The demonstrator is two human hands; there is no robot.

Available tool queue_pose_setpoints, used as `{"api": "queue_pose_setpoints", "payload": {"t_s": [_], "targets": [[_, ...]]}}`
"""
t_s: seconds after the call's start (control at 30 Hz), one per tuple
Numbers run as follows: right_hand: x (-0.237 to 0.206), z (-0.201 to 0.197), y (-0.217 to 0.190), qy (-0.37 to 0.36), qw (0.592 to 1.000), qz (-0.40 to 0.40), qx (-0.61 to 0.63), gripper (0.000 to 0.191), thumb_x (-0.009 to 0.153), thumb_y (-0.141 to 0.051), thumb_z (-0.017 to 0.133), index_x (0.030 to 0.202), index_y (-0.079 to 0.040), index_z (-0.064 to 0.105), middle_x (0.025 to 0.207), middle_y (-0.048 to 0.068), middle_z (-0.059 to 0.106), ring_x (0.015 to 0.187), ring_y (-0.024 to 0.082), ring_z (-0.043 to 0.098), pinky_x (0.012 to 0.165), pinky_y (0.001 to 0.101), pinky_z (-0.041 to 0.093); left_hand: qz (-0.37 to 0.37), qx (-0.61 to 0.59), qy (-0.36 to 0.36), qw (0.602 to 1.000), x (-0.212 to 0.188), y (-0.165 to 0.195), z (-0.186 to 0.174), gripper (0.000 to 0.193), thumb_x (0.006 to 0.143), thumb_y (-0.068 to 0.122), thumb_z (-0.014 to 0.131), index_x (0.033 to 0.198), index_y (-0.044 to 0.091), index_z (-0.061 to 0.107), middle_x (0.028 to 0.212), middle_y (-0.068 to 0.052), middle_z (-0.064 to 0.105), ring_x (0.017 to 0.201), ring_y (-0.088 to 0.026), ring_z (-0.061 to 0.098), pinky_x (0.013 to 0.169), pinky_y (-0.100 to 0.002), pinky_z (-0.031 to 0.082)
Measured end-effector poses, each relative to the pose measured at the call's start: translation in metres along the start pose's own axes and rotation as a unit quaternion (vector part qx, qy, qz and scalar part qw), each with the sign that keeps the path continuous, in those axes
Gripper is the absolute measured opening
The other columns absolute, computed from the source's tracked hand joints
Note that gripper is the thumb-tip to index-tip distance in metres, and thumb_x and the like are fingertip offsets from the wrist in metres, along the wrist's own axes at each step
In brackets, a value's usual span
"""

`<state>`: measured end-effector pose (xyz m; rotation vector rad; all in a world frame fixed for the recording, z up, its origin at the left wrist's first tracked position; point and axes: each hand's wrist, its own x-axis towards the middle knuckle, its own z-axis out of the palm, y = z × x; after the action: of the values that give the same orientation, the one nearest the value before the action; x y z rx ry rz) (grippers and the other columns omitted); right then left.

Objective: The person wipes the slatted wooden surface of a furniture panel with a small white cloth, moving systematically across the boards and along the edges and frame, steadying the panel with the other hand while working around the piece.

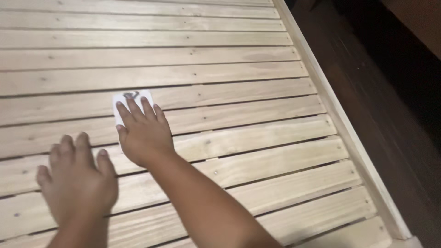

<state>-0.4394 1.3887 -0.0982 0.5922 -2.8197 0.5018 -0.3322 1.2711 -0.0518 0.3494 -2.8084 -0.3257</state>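
- The right hand (146,133) lay palm-down on a small white rectangular sheet, likely sandpaper or a wipe (132,102), its fingers extended and pressed flat on top, pinning the sheet rather than gripping it.
- The sheet sat on a pale unfinished wooden slat (239,94) near the middle of a slatted pine platform, with a dark smudge at its far edge, just beyond the fingertips.
- The left hand (76,181) rested flat on a nearer slat, well apart from the sheet, fingers released and spread, holding nothing.
- To do this rubbing step well, I judged the pressure should stay even across all four fingers, strokes should run along the grain of the slat, and the sheet should be kept from catching in the gaps between slats; the braced left hand would steady the body.
- The raised pale wooden side rail (340,119) bordered the slats on the right, and a dark brown floor (390,101) lay beyond it.
- Most of the sheet was hidden under the right hand, so its full shape and surface texture could not be made out.
- What the dark smudge was, dust or a printed mark, could not be told.
- Both arms were cut off at the lower edge, and the platform ran out of frame to the left and top.
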Motion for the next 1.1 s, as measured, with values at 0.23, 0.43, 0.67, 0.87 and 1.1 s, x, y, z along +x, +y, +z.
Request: {"api": "queue_pose_setpoints", "payload": {"t_s": [0.23, 0.43, 0.67, 0.87, 1.1], "targets": [[-0.033, -0.064, 0.197, 0.091, 0.985, 0.092, -0.118, 0.056, 0.101, -0.02, 0.042, 0.154, 0.0, 0.041, 0.158, 0.017, 0.043, 0.145, 0.033, 0.04, 0.118, 0.0501, 0.029, 0.022, 0.019, -0.002, 1.0, -0.005, -0.001, -0.005, 0.056, 0.106, 0.035, 0.048, 0.15, 0.001, 0.051, 0.157, -0.023, 0.046, 0.152, -0.038, 0.036, 0.118, -0.062, 0.024], [-0.083, -0.144, 0.342, 0.022, 0.931, 0.332, -0.149, 0.056, 0.098, -0.016, 0.043, 0.152, -0.002, 0.043, 0.149, 0.02, 0.048, 0.137, 0.043, 0.045, 0.112, 0.0542, 0.032, 0.028, -0.001, 0.021, 0.999, -0.006, 0.006, -0.008, 0.054, 0.107, 0.033, 0.049, 0.149, -0.001, 0.05, 0.158, -0.025, 0.045, 0.149, -0.042, 0.035, 0.117, -0.06, 0.029], [-0.034, -0.083, 0.259, 0.056, 0.969, 0.163, -0.175, 0.063, 0.1, -0.028, 0.048, 0.154, 0.002, 0.037, 0.162, 0.021, 0.034, 0.148, 0.041, 0.028, 0.122, 0.0551, 0.016, 0.024, -0.024, 0.0, 0.999, -0.003, 0.005, -0.009, 0.059, 0.103, 0.033, 0.047, 0.152, -0.001, 0.049, 0.16, -0.026, 0.042, 0.149, -0.044, 0.033, 0.115, -0.061, 0.028], [-0.019, -0.039, 0.033, -0.114, 0.984, 0.128, 0.053, 0.06, 0.101, -0.036, 0.042, 0.159, -0.023, 0.036, 0.163, 0.013, 0.033, 0.15, 0.035, 0.032, 0.123, 0.0479, 0.024, 0.031, -0.005, 0.012, 0.999, -0.004, 0.003, -0.009, 0.06, 0.103, 0.035, 0.048, 0.152, 0.001, 0.051, 0.161, -0.024, 0.044, 0.152, -0.04, 0.033, 0.117, -0.061, 0.023], [-0.114, -0.101, 0.027, -0.074, 0.994, 0.001, 0.082, 0.057, 0.102, -0.032, 0.047, 0.157, -0.017, 0.038, 0.168, 0.007, 0.032, 0.154, 0.032, 0.027, 0.122, 0.0495, 0.019, 0.012, 0.016, -0.007, 1.0, 0.0, 0.001, -0.003, 0.061, 0.103, 0.037, 0.047, 0.153, 0.001, 0.049, 0.161, -0.023, 0.043, 0.152, -0.035, 0.031, 0.116, -0.061, 0.019]]}}
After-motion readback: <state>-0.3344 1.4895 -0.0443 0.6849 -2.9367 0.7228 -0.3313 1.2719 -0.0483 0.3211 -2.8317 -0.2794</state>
